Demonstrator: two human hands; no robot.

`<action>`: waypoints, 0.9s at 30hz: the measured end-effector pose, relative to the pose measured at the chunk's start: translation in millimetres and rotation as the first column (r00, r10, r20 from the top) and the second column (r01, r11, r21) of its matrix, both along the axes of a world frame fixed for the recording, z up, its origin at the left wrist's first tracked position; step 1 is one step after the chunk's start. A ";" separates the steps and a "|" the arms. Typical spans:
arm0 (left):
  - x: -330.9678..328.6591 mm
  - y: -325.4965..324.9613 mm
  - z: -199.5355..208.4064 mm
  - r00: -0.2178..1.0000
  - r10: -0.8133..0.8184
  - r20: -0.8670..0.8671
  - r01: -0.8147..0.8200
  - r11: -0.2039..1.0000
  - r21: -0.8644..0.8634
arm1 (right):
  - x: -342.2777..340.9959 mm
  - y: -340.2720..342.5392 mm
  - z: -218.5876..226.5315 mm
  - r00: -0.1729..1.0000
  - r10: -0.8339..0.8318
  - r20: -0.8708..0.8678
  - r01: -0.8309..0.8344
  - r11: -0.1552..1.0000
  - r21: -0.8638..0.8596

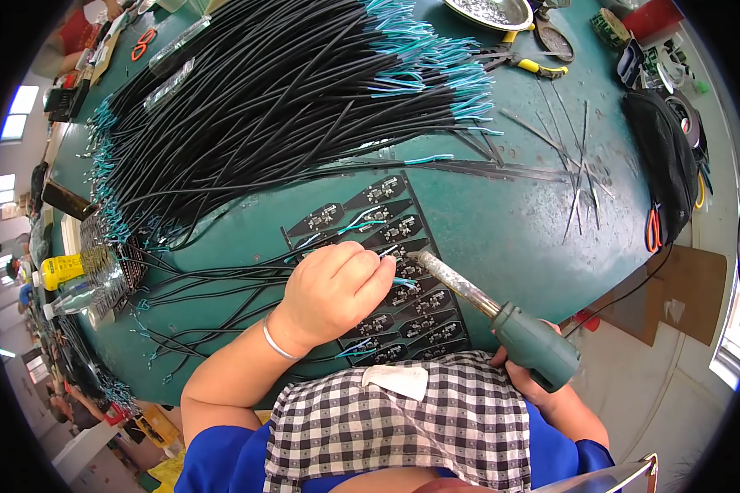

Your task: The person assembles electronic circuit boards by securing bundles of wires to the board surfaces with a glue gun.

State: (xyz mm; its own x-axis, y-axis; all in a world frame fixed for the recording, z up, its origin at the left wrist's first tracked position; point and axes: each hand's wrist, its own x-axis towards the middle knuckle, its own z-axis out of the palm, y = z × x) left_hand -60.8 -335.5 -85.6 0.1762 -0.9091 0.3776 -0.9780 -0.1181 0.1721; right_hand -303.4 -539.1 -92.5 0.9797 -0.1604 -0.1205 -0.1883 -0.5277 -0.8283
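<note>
My left hand [333, 287] is closed in a pinch over a panel of dark circuit boards [438, 330]. A thin, pale-tipped cable end [388, 251] sticks out from its fingertips; its other part is hidden by the hand. Wrapped around the handle of a green heat gun [534, 341], my right hand [528, 384] shows only partly behind it. The gun's metal nozzle [462, 283] points up and left, its mouth just right of my left fingertips. Several black cables [247, 279] with teal and white wire ends reach the boards from the left.
A large heap of black cables [247, 90] covers the far left. Pliers with yellow handles [538, 67] lie beside a metal bowl [493, 11]. Cut black strips [582, 168] are scattered at right, near a black bag [662, 156] and orange-handled scissors [654, 230]. Bottles [62, 271] stand far left.
</note>
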 end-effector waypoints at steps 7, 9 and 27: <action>0.5 -1.9 -1.8 1.000 -0.022 0.007 0.022 1.000 0.015 | 0.1 -2.7 -7.0 0.991 0.074 0.108 -0.057 0.987 -0.148; 0.6 -3.0 -2.1 1.000 -0.021 0.011 0.021 1.000 0.010 | 1.2 1.2 -5.1 0.996 0.020 0.086 -0.015 0.998 -0.059; 3.9 -7.6 -4.6 1.000 -0.021 -0.022 0.021 1.000 -0.002 | -1.2 3.7 1.6 0.997 -0.078 0.027 0.078 0.997 0.010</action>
State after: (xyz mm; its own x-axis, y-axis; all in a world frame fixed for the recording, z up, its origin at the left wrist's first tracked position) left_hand -56.9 -343.1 -90.2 0.1649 -0.9121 0.3754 -0.9763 -0.0969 0.1935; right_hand -304.6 -535.5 -90.9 0.9671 -0.2355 -0.0958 -0.2061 -0.5053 -0.8380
